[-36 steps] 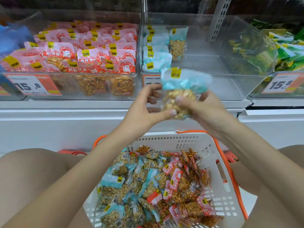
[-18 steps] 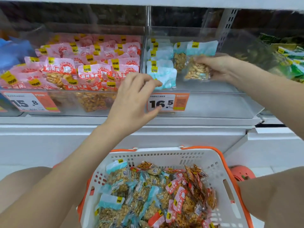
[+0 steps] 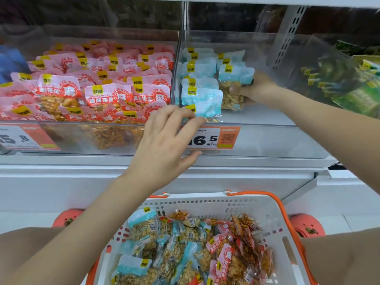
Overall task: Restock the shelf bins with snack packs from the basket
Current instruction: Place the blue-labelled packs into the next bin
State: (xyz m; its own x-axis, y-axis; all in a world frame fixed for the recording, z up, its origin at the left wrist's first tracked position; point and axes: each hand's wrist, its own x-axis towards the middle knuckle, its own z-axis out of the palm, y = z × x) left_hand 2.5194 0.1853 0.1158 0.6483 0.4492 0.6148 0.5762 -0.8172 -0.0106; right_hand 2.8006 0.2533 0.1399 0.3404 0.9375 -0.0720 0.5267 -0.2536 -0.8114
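Since half a second ago our right hand (image 3: 254, 90) has been sinking deeper into the clear bin (image 3: 267, 120), so the blue pack (image 3: 233, 87) is now sitting lower, just beside the short row of blue packs already in there. Our left hand (image 3: 164, 140) has barely been moving; it's hanging at the bin's front lip with the fingers loosely spread, holding nothing, thumb down near the price tag (image 3: 209, 138).

The right fingers are curling round the lower part of the pack, gripping it upright.

What we're worrying about: the bin is mostly bare floor on the right, so there's nothing on that side to prop the pack. If we're letting go while it's standing, it's probably flopping flat or sliding forward. The film looks slick too. And our left hand is hovering right by the front blue pack (image 3: 202, 103), so a careless nudge could be tipping that one over the lip.

Around us: the bin on the left is looking packed with pink packs (image 3: 107, 95), green packs (image 3: 357, 87) are sitting off to the right, and the white basket (image 3: 205, 202) with orange handles is waiting below, holding plenty of mixed packs.
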